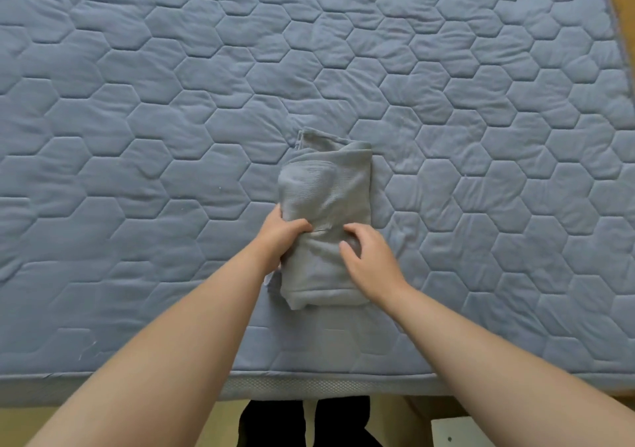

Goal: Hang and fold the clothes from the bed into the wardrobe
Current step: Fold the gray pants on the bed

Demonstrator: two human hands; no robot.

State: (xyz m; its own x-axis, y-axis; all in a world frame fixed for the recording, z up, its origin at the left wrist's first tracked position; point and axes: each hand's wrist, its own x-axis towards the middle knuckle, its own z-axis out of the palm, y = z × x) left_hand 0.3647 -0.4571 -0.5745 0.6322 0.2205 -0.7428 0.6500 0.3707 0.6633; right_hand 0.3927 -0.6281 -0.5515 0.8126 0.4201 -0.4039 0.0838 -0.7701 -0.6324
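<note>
Head view: a folded grey knit garment (326,199) lies toward 6 o'clock on the blue hexagon-quilted bed (137,102). The left hand (280,237) clamps its fingers on the garment's 9 o'clock edge. The right hand (371,264) curls its fingers onto the top layer, apparently pinching it to keep the folds together.

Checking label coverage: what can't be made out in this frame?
Head view:
- Wardrobe: outside the frame.
- Grey garment: type hidden by its own folds.
- Right hand: pinching or pressing, unclear; fingertips hidden.
- Left hand: fingers hidden under the garment.
- White object: cut by bottom edge.
</note>
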